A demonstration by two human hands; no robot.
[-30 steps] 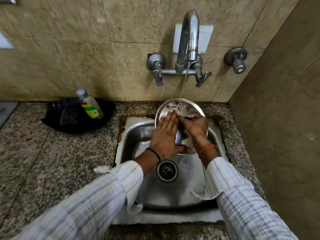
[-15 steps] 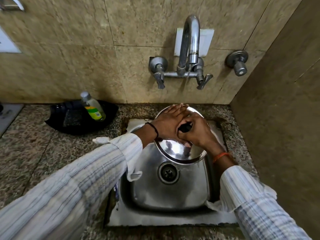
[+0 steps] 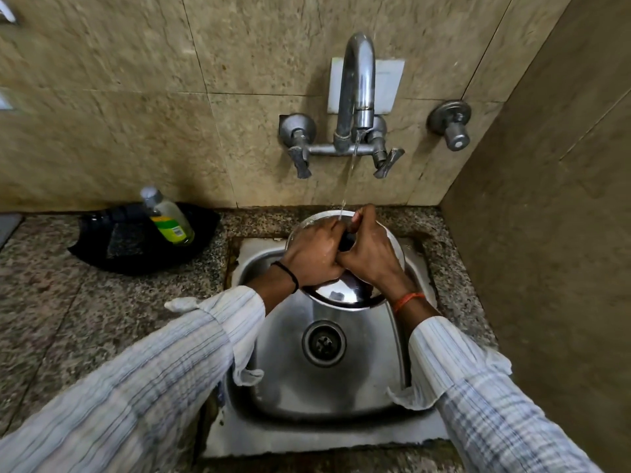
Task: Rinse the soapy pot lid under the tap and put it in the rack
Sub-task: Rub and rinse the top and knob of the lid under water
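Lid [image 3: 345,295] under tap [image 3: 355,93] stream, both hands [image 3: 345,252] gripping, over sink [image 3: 341,397]

No text can be read anywhere. A yellow-green label is borne by the soap bottle [image 3: 169,218], with a small white patch, but its print is too blurred to be made out.

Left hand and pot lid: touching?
Touching. The head view shows the left hand pressed flat on the pot lid, with the right hand beside it at the lid's dark knob.
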